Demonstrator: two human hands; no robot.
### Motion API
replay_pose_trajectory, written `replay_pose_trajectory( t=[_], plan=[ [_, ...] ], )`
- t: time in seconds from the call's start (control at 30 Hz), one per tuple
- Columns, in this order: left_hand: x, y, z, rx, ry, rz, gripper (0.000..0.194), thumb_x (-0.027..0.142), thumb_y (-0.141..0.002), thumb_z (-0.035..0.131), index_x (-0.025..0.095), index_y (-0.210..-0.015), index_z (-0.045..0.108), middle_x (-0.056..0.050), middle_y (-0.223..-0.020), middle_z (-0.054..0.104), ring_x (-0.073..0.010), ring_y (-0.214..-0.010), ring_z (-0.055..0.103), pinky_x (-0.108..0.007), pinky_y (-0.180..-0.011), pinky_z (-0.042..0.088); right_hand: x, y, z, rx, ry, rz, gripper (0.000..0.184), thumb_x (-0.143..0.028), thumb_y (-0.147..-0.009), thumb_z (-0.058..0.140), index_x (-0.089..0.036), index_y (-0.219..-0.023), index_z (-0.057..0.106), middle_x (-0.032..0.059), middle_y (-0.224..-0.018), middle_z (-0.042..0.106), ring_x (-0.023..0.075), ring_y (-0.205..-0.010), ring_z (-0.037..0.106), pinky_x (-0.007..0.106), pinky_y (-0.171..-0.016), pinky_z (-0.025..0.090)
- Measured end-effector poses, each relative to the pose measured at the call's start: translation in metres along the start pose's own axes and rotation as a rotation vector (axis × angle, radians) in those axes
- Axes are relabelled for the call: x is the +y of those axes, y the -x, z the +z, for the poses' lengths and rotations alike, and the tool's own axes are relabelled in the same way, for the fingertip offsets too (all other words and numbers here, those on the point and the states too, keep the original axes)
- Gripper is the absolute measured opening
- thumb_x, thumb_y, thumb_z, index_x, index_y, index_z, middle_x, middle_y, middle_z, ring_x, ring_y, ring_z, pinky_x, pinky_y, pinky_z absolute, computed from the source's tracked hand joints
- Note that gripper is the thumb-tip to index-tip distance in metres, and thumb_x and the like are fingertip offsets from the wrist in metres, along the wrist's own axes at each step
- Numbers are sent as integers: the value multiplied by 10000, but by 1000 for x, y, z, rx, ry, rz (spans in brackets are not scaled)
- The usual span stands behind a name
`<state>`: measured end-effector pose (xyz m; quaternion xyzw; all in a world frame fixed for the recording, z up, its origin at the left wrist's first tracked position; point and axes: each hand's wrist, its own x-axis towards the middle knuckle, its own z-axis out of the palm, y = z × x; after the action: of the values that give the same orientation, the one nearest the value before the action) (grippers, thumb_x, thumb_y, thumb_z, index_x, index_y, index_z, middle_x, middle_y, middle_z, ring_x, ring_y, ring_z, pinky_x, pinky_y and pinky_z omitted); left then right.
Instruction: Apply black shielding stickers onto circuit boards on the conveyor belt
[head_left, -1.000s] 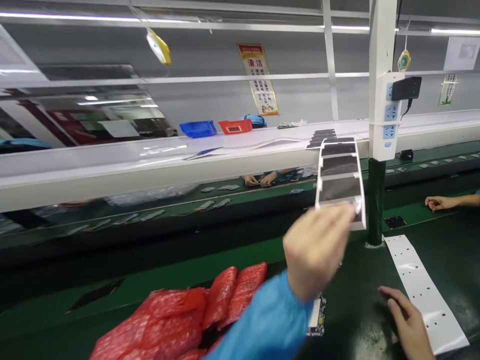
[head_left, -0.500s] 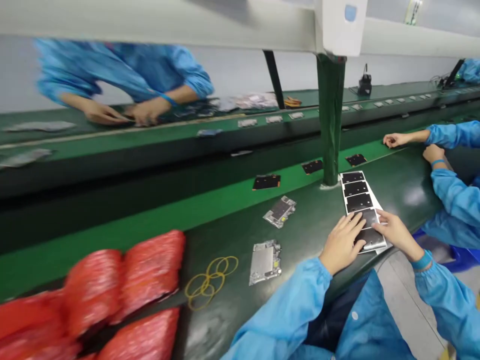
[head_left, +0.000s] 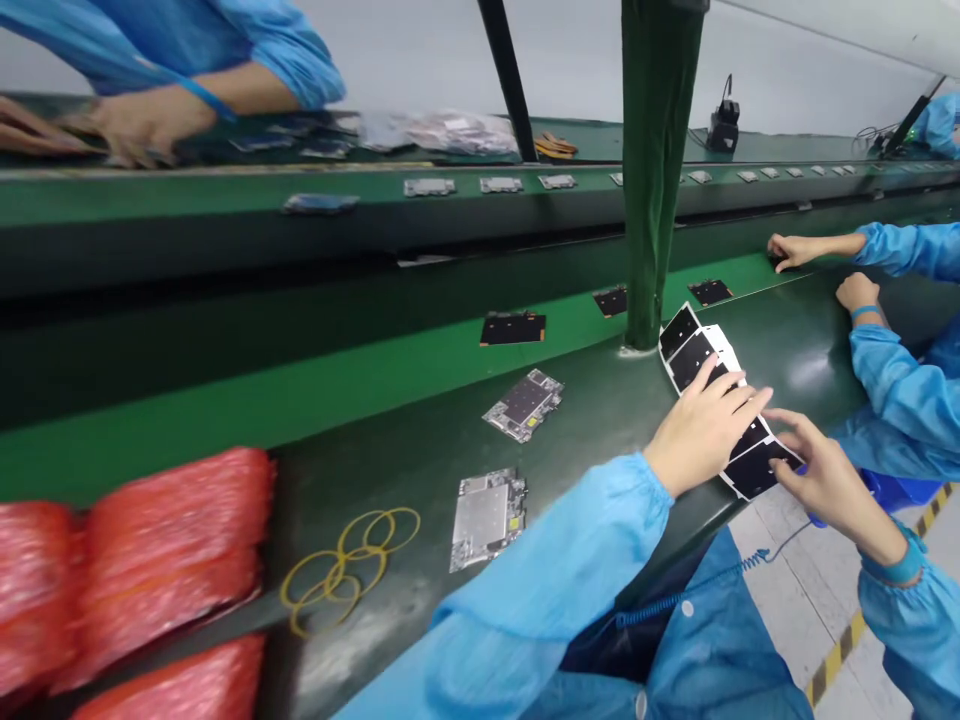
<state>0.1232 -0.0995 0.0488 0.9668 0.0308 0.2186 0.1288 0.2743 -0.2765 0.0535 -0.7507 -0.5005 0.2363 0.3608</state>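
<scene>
A white backing sheet of black rectangular stickers (head_left: pixel 752 470) lies at the front edge of the bench, to the right of the green post. My left hand (head_left: pixel 701 430) rests on its middle with the fingers stretched out. At the near end, my right hand (head_left: pixel 829 480) grips the sheet's edge between thumb and fingers. White backing shows beneath along the sheet's right side. Left of my hands lie two circuit boards: one with a bare silver plate (head_left: pixel 480 522), the other with a black sticker on its plate (head_left: pixel 525 402).
Yellow rubber bands (head_left: pixel 341 553) and red bubble-wrap packs (head_left: pixel 180 550) lie at left. Boards with black stickers (head_left: pixel 513 328) sit on the green belt (head_left: pixel 360 385). A green post (head_left: pixel 651 200) rises behind the sheet. Co-workers' hands (head_left: pixel 795 250) are at right and across the line.
The hand that reached up to the shelf with the sticker sheet has come down to the bench. Both hands are now at the sheet, which has turned slightly. The view has tilted down.
</scene>
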Motion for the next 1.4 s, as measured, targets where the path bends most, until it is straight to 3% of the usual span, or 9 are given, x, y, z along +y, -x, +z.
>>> replay_pose_trajectory(
  t=[0.17, 0.27, 0.4, 0.5, 0.6, 0.7, 0.87, 1.07, 1.4],
  plan=[
    [2, -21, -74, 262, 174, -208, 179, 167, -970, 613, 200, -920, 781, -31, -901, 749, -206, -878, 723, -376, -869, 584, -13, -10, -8, 441, -372, -100, 577, -544, -979, 621, -252, -1461, 497, 144, -1232, 755, 295, -1084, 767, 481, -919, 637],
    [1, -17, -87, 492, 483, -453, 92, 240, -937, 676, 196, -914, 754, 15, -788, 726, -147, -672, 679, -267, -651, 532, -10, -18, 10, 358, -475, -124, 745, -650, -966, 586, -260, -1568, 382, 169, -1337, 709, 306, -1144, 746, 512, -972, 620],
    [-17, -4, -47, 505, 781, -687, 149, 310, -912, 689, 169, -944, 724, -5, -848, 754, -123, -586, 667, -236, -576, 524, -1, -27, 34, 151, -483, 52, 738, -487, -885, 744, -234, -1519, 462, 42, -986, 755, 195, -802, 741, 356, -761, 628],
    [-28, 13, 1, 490, 741, -761, 403, 281, -908, 681, 161, -1293, 677, -121, -1246, 756, -217, -921, 780, -337, -794, 636, 15, -40, 40, 117, -427, 173, 635, -420, -809, 760, -182, -1373, 590, -31, -787, 686, 134, -598, 631, 271, -581, 528],
    [-23, 36, 39, 341, 481, -568, 724, 268, -909, 709, 218, -1586, 454, -158, -1652, 476, -329, -1486, 524, -527, -1203, 480, 32, -59, 43, 100, -362, 219, 602, -384, -727, 771, -133, -1265, 668, -39, -723, 657, 127, -595, 593, 262, -576, 475],
    [-7, 52, 62, 19, 327, -294, 839, 336, -901, 775, 220, -1634, 385, -142, -1727, 362, -368, -1631, 263, -614, -1325, 264, 44, -72, 44, 77, -358, 242, 604, -364, -707, 763, -103, -1248, 698, -31, -710, 662, 134, -646, 607, 270, -632, 484],
    [9, 50, 81, -169, 236, -329, 926, 405, -897, 810, 153, -1652, 335, -171, -1726, 341, -349, -1628, 275, -554, -1326, 299, 47, -48, 36, 3, -352, 273, 679, -433, -813, 698, -121, -1411, 624, -40, -708, 671, 130, -581, 571, 277, -587, 483],
    [13, 42, 85, -89, 227, -337, 755, 379, -929, 790, 243, -1598, 466, -83, -1696, 426, -358, -1618, 304, -584, -1317, 312, 55, -3, 31, 82, -160, 175, 413, -368, -866, 701, -199, -1243, 688, 11, -844, 738, 169, -714, 698, 285, -664, 539],
    [18, 32, 95, 53, 325, -381, 341, 223, -962, 743, 291, -1295, 741, -6, -1351, 760, -268, -1398, 616, -533, -1266, 408, 50, 0, 32, 241, 416, -142, 193, -304, -1016, 613, -230, -1068, 783, 40, -908, 807, 192, -697, 741, 310, -693, 573]
  ],
)
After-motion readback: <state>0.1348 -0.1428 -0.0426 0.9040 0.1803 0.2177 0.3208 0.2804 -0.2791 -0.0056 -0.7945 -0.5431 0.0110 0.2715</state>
